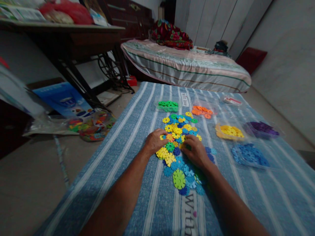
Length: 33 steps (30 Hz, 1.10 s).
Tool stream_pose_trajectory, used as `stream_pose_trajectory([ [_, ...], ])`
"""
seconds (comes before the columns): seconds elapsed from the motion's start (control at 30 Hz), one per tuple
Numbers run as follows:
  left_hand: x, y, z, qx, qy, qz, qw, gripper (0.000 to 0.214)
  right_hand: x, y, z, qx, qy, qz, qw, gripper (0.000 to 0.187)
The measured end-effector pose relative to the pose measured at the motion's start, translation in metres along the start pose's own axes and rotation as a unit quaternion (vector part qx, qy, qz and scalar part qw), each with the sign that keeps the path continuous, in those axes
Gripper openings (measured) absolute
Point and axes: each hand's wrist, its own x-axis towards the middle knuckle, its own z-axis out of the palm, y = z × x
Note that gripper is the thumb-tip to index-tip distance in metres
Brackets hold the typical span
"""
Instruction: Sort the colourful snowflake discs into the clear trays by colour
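A loose pile of notched plastic discs [179, 178] in yellow, green, blue and orange lies down the middle of the cloth-covered table. At the pile's left side is my left hand [154, 142], its fingers closed around a yellow notched disc [162, 137]. My right hand [196, 150] reaches into the right side of the pile with curled fingers; what they hold, if anything, is hidden. Between the hands lie yellow and orange discs, with a green disc [169, 146] just below them. Larger yellow discs [162, 153] sit close under my left hand.
Clear plastic boxes hold green discs [168, 105], orange discs [202, 111], yellow discs [230, 131], purple discs [262, 128] and blue discs [249, 154]. Beyond the striped tablecloth [123, 160] stands a bed [187, 67]. A sewing-machine table [73, 28] is at the left.
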Motion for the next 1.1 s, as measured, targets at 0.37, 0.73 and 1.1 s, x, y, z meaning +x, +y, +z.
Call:
stream_pose_trajectory([
  [0.37, 0.000, 0.000, 0.001, 0.003, 0.005, -0.008, 1.000, 0.019, 0.007, 0.017, -0.059, 0.069, 0.190, 0.099, 0.974, 0.019],
  [0.73, 0.001, 0.001, 0.003, 0.014, 0.022, -0.018, 1.000, 0.015, 0.003, 0.024, -0.044, -0.069, 0.176, -0.016, 0.982, 0.017],
  [1.1, 0.001, -0.001, 0.006, 0.026, 0.029, -0.023, 0.999, 0.014, 0.019, -0.020, 0.004, -0.165, -0.081, -0.099, 0.978, 0.030],
])
